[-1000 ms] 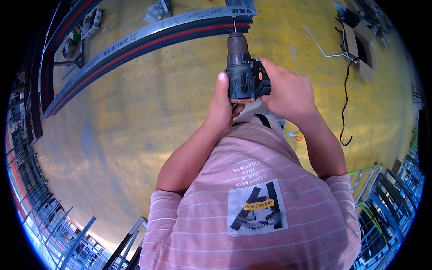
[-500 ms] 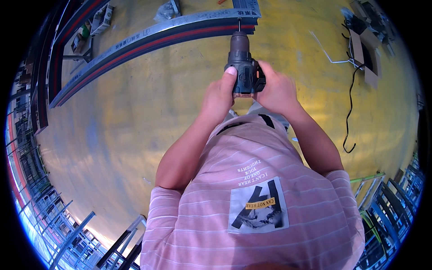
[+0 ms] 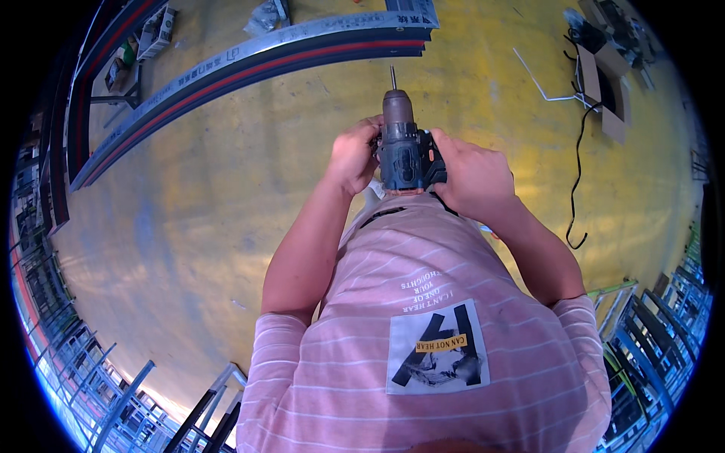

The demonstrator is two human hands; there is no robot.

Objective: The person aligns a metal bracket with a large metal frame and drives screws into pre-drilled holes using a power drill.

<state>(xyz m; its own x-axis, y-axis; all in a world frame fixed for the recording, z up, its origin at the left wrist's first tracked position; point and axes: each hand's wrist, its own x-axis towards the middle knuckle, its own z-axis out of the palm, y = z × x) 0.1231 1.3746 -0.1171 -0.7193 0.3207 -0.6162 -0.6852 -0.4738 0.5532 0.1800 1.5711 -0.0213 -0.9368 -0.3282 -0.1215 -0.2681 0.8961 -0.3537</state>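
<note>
A dark cordless drill (image 3: 402, 155) is held in front of my waist, its thin bit (image 3: 393, 78) pointing away from me. My right hand (image 3: 476, 175) is wrapped around the drill from the right. Against the drill's left side my left hand (image 3: 353, 156) is closed, its fingertips partly hidden behind the tool. Beyond the bit, and apart from it, lies a long dark metal frame profile (image 3: 287, 54) with a red stripe and a silvery film on its upper face.
The yellow floor (image 3: 226, 189) spreads around me. At the far right lies an open cardboard box (image 3: 615, 98) with a black cable (image 3: 578, 174) trailing from it and a bent white strip (image 3: 538, 81) beside it. Stacked metal frames (image 3: 634, 362) stand behind me, and a crate (image 3: 156, 34) sits far left.
The drill has been drawn back toward me, and its bit has come away from the frame profile. My left hand has shifted from the drill's top to its left side.
</note>
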